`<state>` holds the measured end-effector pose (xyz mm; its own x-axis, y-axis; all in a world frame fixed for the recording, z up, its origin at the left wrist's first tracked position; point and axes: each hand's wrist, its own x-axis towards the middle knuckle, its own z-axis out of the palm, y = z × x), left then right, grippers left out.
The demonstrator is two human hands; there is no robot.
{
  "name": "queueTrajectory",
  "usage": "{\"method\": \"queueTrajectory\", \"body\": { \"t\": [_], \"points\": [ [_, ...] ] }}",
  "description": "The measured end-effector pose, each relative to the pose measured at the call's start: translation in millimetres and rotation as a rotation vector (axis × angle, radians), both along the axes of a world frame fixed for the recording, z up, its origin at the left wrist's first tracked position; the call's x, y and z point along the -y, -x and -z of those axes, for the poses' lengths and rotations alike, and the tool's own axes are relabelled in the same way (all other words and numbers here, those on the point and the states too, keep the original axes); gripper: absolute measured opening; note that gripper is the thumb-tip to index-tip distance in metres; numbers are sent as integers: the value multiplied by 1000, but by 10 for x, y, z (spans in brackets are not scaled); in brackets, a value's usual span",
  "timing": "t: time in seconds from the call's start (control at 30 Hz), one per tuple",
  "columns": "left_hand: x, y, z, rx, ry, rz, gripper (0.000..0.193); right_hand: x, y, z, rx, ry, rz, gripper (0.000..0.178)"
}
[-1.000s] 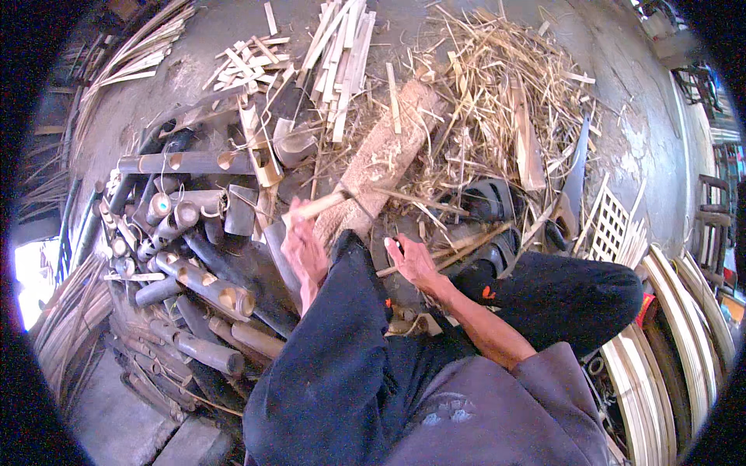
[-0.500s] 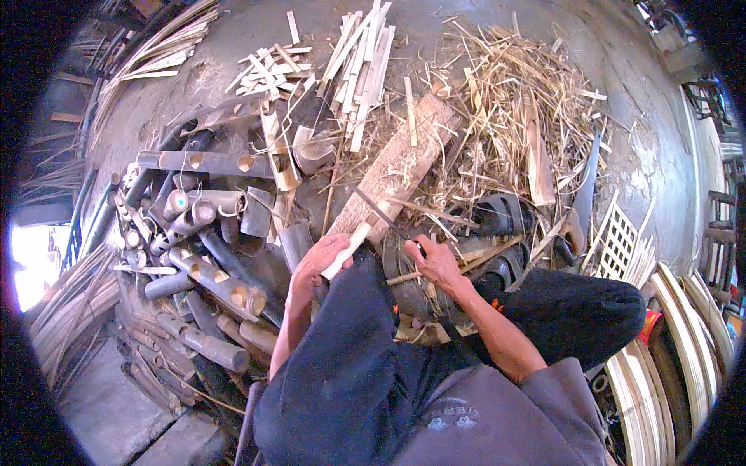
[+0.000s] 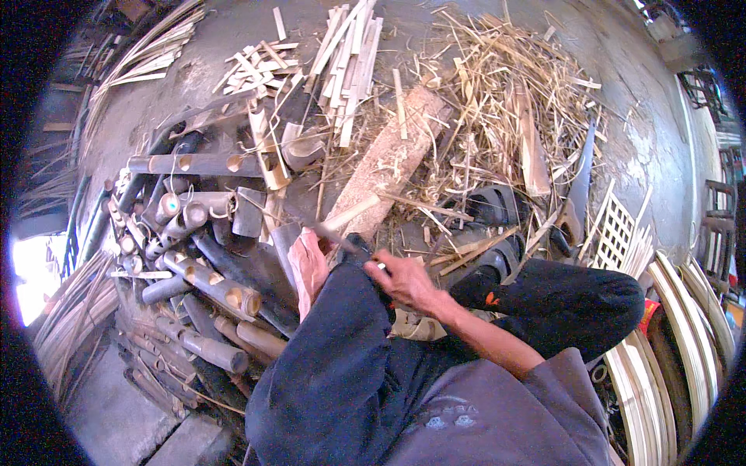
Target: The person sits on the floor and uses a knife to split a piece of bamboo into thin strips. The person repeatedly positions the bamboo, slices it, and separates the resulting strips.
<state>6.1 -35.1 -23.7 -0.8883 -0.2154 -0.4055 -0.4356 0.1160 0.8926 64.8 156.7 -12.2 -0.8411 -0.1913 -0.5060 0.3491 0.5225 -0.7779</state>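
Bamboo strip (image 3: 353, 216) is slanting over the near part of a long wooden plank (image 3: 396, 159), its near end resting in the left hand (image 3: 309, 268) and its far end pointing right. The left grip is pinching that near end, apparently between thumb and fingers, while the right hand (image 3: 398, 279) is curling firmly round the handle of a knife (image 3: 342, 242). The blade is reaching left from the right fist, passing close by the left fingertips and the held end of the strip.

Judging from this pose, the person is trimming or shaving the strip by hand. The next move is probably calling for a steady left pinch, fingertips kept well off the edge, and an even, controlled stroke along the wood. A slip toward the left thumb is looking like the main risk.

Motion blur is smearing the blade and the left fingers, so whether the edge is touching the strip is impossible to tell. The left hand is covering the strip's near end, the right fist is hiding most of the handle, and the raised trouser knee (image 3: 342, 299) is partly screening the left wrist. Dark fisheye corners are cutting off the outer floor.
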Motion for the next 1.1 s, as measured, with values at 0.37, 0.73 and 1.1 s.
{"method": "queueTrajectory", "body": {
  "t": [0.37, 0.73, 1.1],
  "points": [
    [-204, 271, -165, -67, -69, 29, 43, -223, -64, 661, -34, -65, 268, 55],
    [-153, 170, -114, -72, -36, 5, 47, -282, -104, 939, -39, -114, 313, 54],
    [23, 222, -255, -116, 70, 413, 52, -392, -88, 624, -29, -75, 198, 51]
  ]
}}
